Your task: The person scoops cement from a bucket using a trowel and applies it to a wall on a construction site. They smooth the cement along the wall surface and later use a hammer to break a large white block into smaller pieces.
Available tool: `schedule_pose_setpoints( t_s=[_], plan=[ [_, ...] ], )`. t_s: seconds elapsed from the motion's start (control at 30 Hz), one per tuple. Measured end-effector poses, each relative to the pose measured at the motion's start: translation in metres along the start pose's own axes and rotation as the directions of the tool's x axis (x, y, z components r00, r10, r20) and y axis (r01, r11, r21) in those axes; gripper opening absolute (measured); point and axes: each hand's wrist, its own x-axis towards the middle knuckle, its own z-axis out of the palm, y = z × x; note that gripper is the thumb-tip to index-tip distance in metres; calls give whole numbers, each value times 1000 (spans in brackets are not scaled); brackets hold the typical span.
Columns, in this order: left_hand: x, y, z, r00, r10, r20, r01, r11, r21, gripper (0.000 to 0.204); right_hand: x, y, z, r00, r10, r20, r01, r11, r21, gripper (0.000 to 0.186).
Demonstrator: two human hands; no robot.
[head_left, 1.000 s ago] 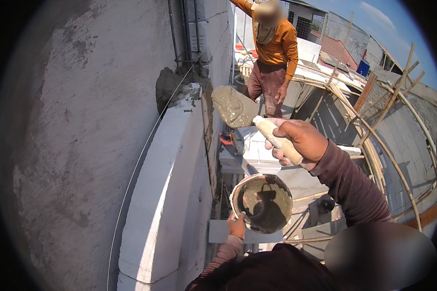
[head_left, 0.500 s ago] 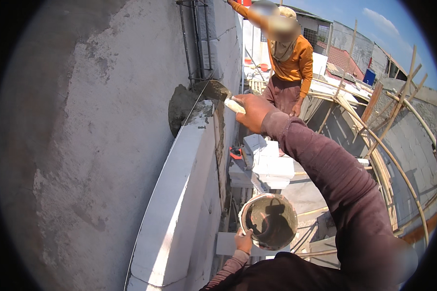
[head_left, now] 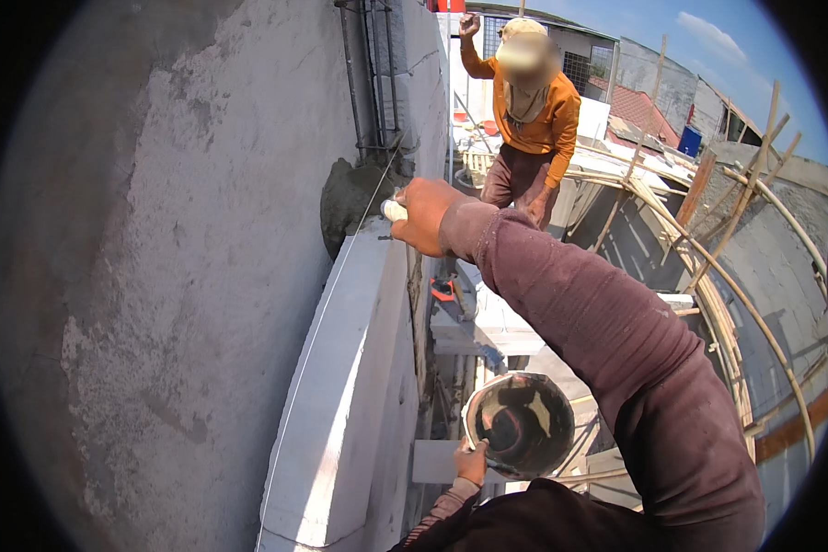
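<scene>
My right hand [head_left: 432, 216] is closed round the pale handle of a trowel [head_left: 395, 211], whose blade is mostly hidden. It is at the far end of a white block wall [head_left: 340, 396], beside a lump of grey mortar [head_left: 345, 198]. A thin string [head_left: 332, 293] runs along the wall's top. Lower down, my left hand [head_left: 470, 463] grips the rim of a round bucket [head_left: 559, 405], which is tilted so that its mortar-smeared inside shows.
A plastered wall [head_left: 202, 276] rises at the left, with steel bars [head_left: 368, 83] standing at its far end. A person in orange [head_left: 534, 120] stands ahead. White blocks [head_left: 488, 317] and an orange-and-black tool [head_left: 442, 290] lie beyond the bucket. Bamboo poles [head_left: 754, 285] curve along the right.
My right hand has moved left with the trowel, over the wall's end. The bucket has shifted slightly right and tilted in my left hand. The person ahead has lowered a raised arm.
</scene>
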Motion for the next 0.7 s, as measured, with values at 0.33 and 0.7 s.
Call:
schedule_pose_setpoints(
  t_s=[0.33, 0.7],
  plan=[
    [2, -2, -3, 994, 104, 15, -105, 980, 169, 24, 20, 23, 20, 953, -24, -303, -41, 978, -206, 43],
    [-10, 1, -17, 998, 58, 10, -59, 977, 206, 26, -24, 15, 15, 954, -195, -228, 94, 916, -390, 39]
  ],
)
